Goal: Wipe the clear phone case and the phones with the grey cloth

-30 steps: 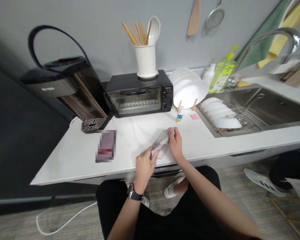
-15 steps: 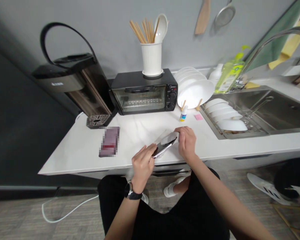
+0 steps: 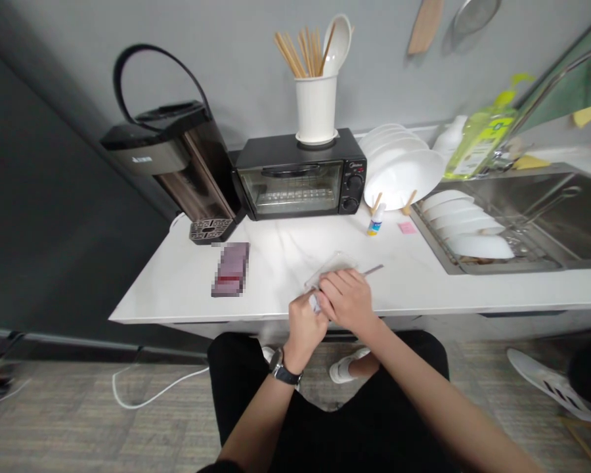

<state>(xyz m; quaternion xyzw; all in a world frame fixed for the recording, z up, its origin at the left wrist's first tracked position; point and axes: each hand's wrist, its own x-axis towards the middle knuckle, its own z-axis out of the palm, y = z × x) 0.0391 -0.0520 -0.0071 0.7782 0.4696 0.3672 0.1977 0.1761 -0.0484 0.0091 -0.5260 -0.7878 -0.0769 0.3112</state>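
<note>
My left hand [image 3: 306, 332], with a black-strapped watch on its wrist, is closed near the counter's front edge. My right hand [image 3: 347, 302] is closed too and presses against it, fingers curled over the top. A small white piece [image 3: 315, 303] shows between the hands; most of what they hold is hidden. Behind the fingers a clear, flat plastic item [image 3: 337, 261] lies on the white counter [image 3: 276, 256]. A thin greyish strip [image 3: 373, 269] sticks out to the right of my right hand.
A purple pouch-like item [image 3: 232, 269], blurred, lies left. A water dispenser [image 3: 192, 177], a toaster oven [image 3: 295, 190], standing plates [image 3: 404, 177] and a small bottle [image 3: 375, 220] line the back. A pink sticky note [image 3: 406, 227] lies near the sink [image 3: 546, 266] with bowls [image 3: 477, 246].
My hands were apart, holding a dark, flat, silver-edged item between them. They have come together, and that item no longer shows clearly. The whole view has shifted slightly.
</note>
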